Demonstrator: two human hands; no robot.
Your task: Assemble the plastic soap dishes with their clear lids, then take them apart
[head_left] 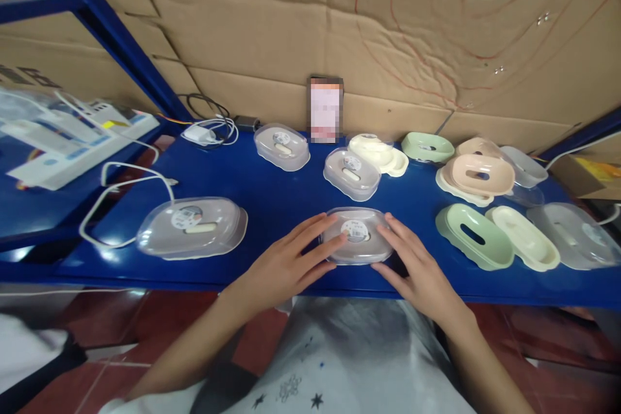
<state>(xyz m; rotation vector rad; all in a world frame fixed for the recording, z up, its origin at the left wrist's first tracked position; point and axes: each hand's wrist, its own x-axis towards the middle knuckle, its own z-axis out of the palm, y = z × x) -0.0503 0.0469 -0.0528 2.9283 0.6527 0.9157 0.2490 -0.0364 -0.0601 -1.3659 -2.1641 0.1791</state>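
In front of me on the blue table lies a soap dish (361, 252) with a clear domed lid and a round label sticker. My left hand (290, 262) grips its left end, with the fingers over the lid's edge. At the right end my right hand (423, 266) holds it the same way, thumb at the near side and fingertips on the lid. Close behind it sits another lidded soap dish (352, 174). A larger-looking lidded soap dish (191, 228) rests to the left of my left hand. Right of my right hand are a green soap dish part (497, 253) and a cream tray (526, 239).
A phone (325, 110) leans on the cardboard (252, 32) at the back. Peach soap dish parts (482, 174), a green part (427, 145) and lidded dishes (281, 149) stand around. A white cable (104, 184) and power strip (82, 149) lie left.
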